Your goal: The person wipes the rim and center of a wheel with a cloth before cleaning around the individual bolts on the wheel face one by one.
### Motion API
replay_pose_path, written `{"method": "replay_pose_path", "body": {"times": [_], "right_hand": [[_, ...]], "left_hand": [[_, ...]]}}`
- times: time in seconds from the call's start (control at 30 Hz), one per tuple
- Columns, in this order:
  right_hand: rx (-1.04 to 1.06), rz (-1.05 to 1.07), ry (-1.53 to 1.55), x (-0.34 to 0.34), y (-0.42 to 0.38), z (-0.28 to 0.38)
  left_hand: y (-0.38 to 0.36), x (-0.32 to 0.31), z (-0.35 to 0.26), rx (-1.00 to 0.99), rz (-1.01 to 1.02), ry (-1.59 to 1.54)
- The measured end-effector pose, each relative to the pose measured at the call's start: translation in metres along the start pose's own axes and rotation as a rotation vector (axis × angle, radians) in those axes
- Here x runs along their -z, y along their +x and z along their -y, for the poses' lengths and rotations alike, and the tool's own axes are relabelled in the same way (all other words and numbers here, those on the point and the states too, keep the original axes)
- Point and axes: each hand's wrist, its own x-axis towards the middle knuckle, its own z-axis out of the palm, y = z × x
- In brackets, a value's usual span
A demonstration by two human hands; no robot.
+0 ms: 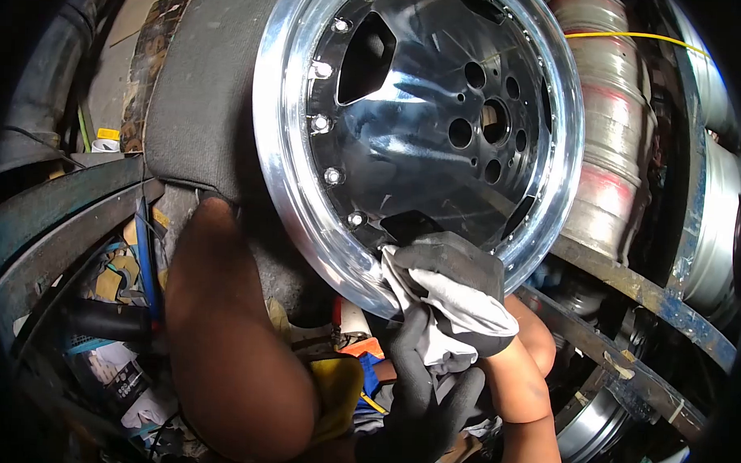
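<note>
A polished wheel rim (422, 143) with a bright lip, a dark mirror-like face and a ring of bolts fills the upper middle. My right hand (455, 263), in a dark glove, is closed around a white cloth (466, 304) at the rim's lower edge. Beneath it, my left hand (414, 396), also in a dark grey glove, has its fingers around the cloth's hanging end. Part of the cloth is hidden inside the right hand.
Behind the rim is a dark, padded-looking surface (200, 87). Stacked wheel barrels (603, 117) stand at right on a metal rack (646, 294), with another silver rim (592, 435) lower down. My bare knee (235, 374) is at left, beside curved metal bars (69, 213) and clutter.
</note>
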Motion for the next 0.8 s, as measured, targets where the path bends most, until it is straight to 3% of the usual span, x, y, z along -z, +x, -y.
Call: {"method": "replay_pose_path", "body": {"times": [0.17,0.2,0.33,0.43,0.47,0.57,0.63,0.8], "right_hand": [[-0.122,0.025,-0.087,0.001,0.003,0.014],[-0.208,0.035,0.017,0.003,0.002,0.015],[-0.017,0.058,-0.077,0.005,0.006,0.003],[-0.122,0.116,-0.022,0.005,0.002,0.005],[-0.022,0.102,-0.085,0.007,0.004,0.003],[-0.106,-0.064,-0.077,0.004,0.005,0.021],[-0.244,0.015,-0.086,0.004,-0.006,0.025],[-0.143,0.005,-0.066,0.003,-0.006,0.017]], "left_hand": [[-0.001,0.000,-0.003,0.106,-0.014,-0.139],[-0.002,-0.001,-0.003,0.117,-0.020,-0.155],[-0.004,-0.004,-0.003,0.148,-0.037,-0.179],[0.002,-0.001,-0.004,0.165,-0.067,-0.218],[0.006,0.001,-0.004,0.173,-0.085,-0.231],[0.018,0.014,-0.005,0.187,-0.164,-0.305],[0.026,0.025,-0.007,0.179,-0.225,-0.356],[0.047,0.056,-0.008,0.156,-0.367,-0.459]]}}
